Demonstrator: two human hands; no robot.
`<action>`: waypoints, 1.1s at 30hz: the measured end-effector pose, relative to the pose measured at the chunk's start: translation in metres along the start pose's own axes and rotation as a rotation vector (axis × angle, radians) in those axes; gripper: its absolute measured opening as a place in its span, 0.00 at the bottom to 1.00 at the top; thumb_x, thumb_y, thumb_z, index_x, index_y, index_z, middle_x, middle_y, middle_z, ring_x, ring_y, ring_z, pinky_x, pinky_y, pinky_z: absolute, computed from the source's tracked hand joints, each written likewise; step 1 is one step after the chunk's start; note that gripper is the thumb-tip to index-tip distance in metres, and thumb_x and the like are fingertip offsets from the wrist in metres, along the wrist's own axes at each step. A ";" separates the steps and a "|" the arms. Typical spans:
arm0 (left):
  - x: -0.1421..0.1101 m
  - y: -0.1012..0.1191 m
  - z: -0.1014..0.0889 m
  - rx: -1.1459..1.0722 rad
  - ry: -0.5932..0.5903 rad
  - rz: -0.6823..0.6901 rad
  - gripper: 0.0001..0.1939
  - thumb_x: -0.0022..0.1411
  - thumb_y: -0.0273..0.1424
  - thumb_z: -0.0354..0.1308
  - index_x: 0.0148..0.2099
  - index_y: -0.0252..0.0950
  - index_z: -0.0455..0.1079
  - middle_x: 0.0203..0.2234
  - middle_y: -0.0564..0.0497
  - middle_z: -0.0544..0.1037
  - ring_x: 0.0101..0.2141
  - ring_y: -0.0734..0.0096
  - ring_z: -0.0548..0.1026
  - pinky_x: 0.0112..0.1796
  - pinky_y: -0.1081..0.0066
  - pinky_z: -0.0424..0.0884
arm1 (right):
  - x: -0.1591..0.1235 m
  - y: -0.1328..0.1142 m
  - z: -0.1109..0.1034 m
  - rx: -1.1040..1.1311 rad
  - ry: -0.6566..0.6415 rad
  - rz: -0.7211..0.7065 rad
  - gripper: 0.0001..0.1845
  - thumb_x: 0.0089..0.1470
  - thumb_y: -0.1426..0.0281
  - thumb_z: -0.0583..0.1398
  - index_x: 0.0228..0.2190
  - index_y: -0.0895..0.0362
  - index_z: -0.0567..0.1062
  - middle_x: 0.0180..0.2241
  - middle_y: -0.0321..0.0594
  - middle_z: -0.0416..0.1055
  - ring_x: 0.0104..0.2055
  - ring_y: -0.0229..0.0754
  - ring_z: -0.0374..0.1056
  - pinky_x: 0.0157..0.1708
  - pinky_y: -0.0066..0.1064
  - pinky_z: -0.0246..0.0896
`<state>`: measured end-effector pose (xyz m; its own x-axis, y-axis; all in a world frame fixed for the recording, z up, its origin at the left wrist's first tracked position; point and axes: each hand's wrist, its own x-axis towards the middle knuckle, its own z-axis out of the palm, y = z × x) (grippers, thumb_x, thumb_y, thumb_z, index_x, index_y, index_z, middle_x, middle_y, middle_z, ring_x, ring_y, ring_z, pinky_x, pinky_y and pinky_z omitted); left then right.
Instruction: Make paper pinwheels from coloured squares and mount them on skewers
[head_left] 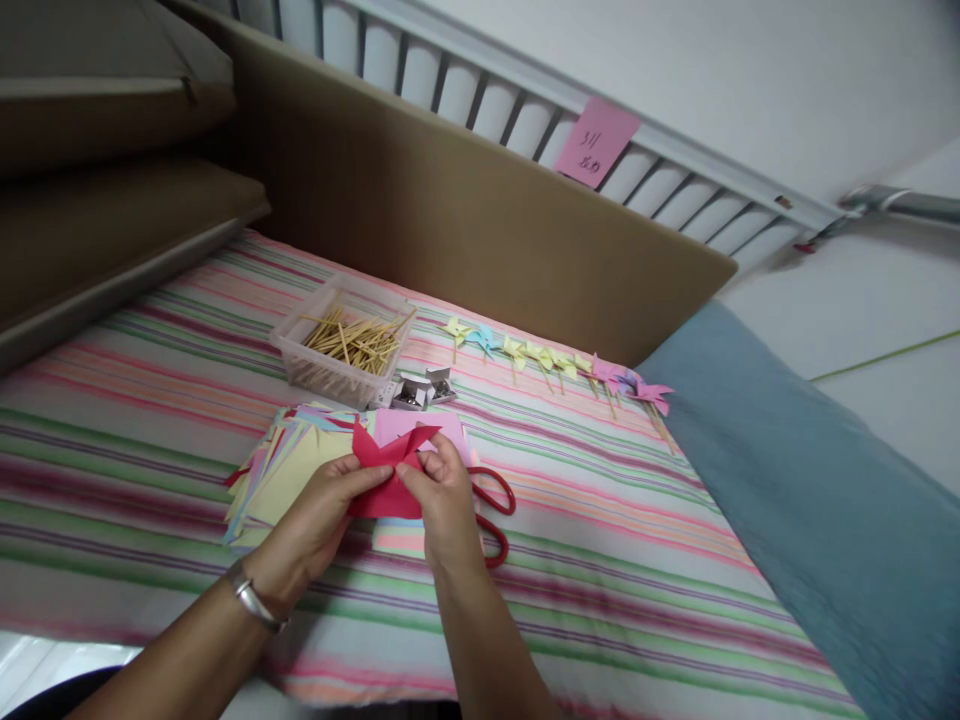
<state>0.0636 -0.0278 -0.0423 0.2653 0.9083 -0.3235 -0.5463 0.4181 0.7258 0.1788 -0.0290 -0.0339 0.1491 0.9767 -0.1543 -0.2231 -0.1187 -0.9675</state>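
A red paper square [379, 497], cut and partly folded with two points standing up at its top, is held between both hands. My left hand [337, 495] pinches its left side, thumb near the middle. On the right side, my right hand [441, 485] pinches the same paper, its thumb also close to the centre. Under and behind the red paper lies pink paper [442, 424]. Red-handled scissors [495, 493] rest just right of my right hand, their blades hidden. A fanned pile of coloured paper squares [289, 475] lies beside my left hand.
A clear plastic box [326, 375] holds many thin wooden sticks. Small open boxes of metal pins [424, 390] stand near it. Several paper pinwheels [551, 360] line the back of the striped cloth [622, 520]. A brown board [465, 200] rises behind.
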 end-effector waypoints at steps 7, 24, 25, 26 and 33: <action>0.001 0.006 -0.002 -0.002 0.060 -0.019 0.08 0.44 0.27 0.66 0.30 0.30 0.76 0.23 0.47 0.80 0.23 0.70 0.74 0.30 0.73 0.68 | -0.002 0.000 0.001 0.087 -0.120 0.065 0.22 0.41 0.73 0.62 0.41 0.55 0.67 0.28 0.33 0.74 0.27 0.37 0.70 0.30 0.28 0.64; -0.002 0.043 -0.029 0.141 0.220 0.083 0.07 0.40 0.29 0.66 0.24 0.32 0.74 0.18 0.50 0.78 0.20 0.68 0.73 0.26 0.72 0.66 | -0.015 -0.001 -0.007 -0.878 -0.340 -0.656 0.24 0.47 0.82 0.54 0.44 0.50 0.72 0.63 0.38 0.46 0.64 0.48 0.41 0.60 0.47 0.44; -0.002 0.043 -0.030 0.144 0.223 0.084 0.07 0.40 0.29 0.66 0.24 0.32 0.74 0.17 0.50 0.78 0.20 0.68 0.73 0.26 0.72 0.65 | -0.015 0.000 -0.007 -0.896 -0.342 -0.653 0.22 0.47 0.82 0.54 0.42 0.50 0.73 0.63 0.38 0.45 0.65 0.48 0.40 0.60 0.47 0.43; -0.001 0.042 -0.031 0.138 0.223 0.078 0.07 0.41 0.29 0.66 0.25 0.32 0.74 0.17 0.50 0.78 0.20 0.68 0.73 0.25 0.72 0.65 | -0.015 0.001 -0.006 -0.909 -0.337 -0.646 0.20 0.47 0.81 0.55 0.41 0.51 0.73 0.63 0.38 0.44 0.65 0.49 0.40 0.60 0.48 0.43; 0.005 0.038 -0.034 0.106 0.264 0.048 0.07 0.40 0.28 0.66 0.26 0.33 0.74 0.18 0.51 0.79 0.20 0.69 0.74 0.26 0.72 0.66 | -0.012 0.003 -0.008 -0.915 -0.295 -0.624 0.13 0.49 0.78 0.56 0.35 0.52 0.74 0.62 0.39 0.51 0.64 0.49 0.44 0.59 0.47 0.45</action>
<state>0.0176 -0.0071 -0.0370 0.0174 0.9057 -0.4236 -0.4632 0.3828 0.7993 0.1843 -0.0428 -0.0361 -0.2708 0.9007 0.3397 0.6132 0.4334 -0.6604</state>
